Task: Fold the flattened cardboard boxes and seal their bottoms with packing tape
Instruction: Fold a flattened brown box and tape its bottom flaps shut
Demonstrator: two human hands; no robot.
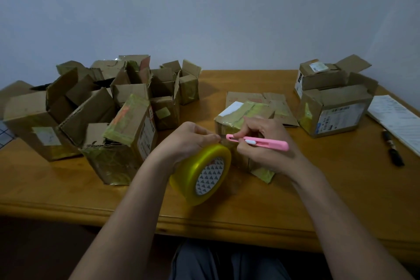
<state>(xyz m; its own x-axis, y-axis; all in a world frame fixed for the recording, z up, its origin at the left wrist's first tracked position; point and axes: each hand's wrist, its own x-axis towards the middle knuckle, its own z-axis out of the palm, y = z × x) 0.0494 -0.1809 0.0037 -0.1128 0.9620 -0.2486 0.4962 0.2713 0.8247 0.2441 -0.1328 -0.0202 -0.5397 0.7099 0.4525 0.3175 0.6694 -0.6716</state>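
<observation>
At the far left of the wooden table (68,191) stands a crowded heap of folded cardboard boxes (95,107), most with flaps open upward and patches of yellowish tape on their sides; the nearest of them, a taped box with a printed label (134,129), leans to the right just beside the person's left forearm.

The left hand (188,141) is curled over the top of a roll of yellow packing tape (201,174) (its core printed with small triangles), gripping it with the roll tilted on edge near the middle of the table. Its fingertips meet the right hand's at a short stretch of tape in front of the small cardboard box (241,118) being sealed, which sits upside down, its taped bottom facing up, just behind both hands.

The right hand (266,143) has its fingers closed round a pink utility knife (259,142), held roughly level with the tip pointing left toward the tape; whether the blade is touching the tape cannot be told.

Behind the small box lie flattened cardboard boxes (268,102), flat on the table. Farther right stands a larger open box with shipping labels (334,111), with a smaller open box (318,75) behind it. At the far right a black marker (392,150) lies beside a printed sheet of paper (395,118).
</observation>
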